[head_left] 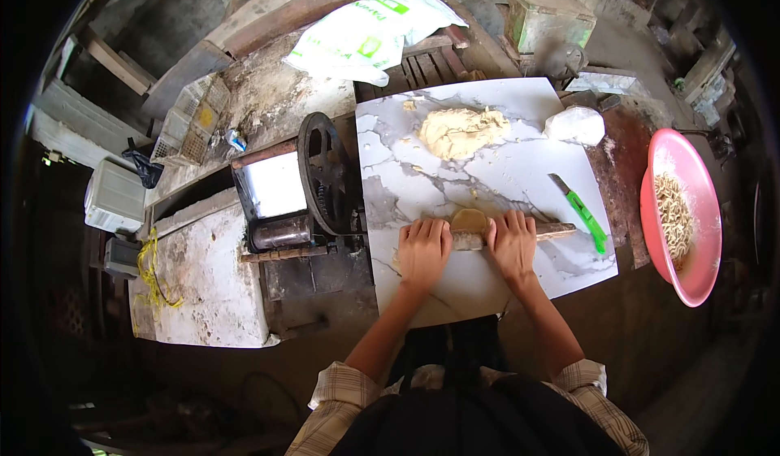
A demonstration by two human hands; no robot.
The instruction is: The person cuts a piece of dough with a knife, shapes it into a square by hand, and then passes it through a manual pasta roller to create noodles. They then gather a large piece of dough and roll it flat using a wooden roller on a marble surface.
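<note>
Both my hands lie over a wooden rolling pin, my left hand on its left part and my right hand on its right. Fingers curl over the pin, and its right end sticks out past my right hand. A flattened round of dough shows just beyond the pin, between the hands. All of this rests on a white marble-patterned board. Farther back on the board sits a big lump of pale dough. To the right lies a knife with a green handle.
A white bundle sits at the board's far right corner. Right of the board is a pink basin holding short dough strips. A hand-cranked roller machine with a dark wheel stands at left. Behind are a white plastic sack and a crate.
</note>
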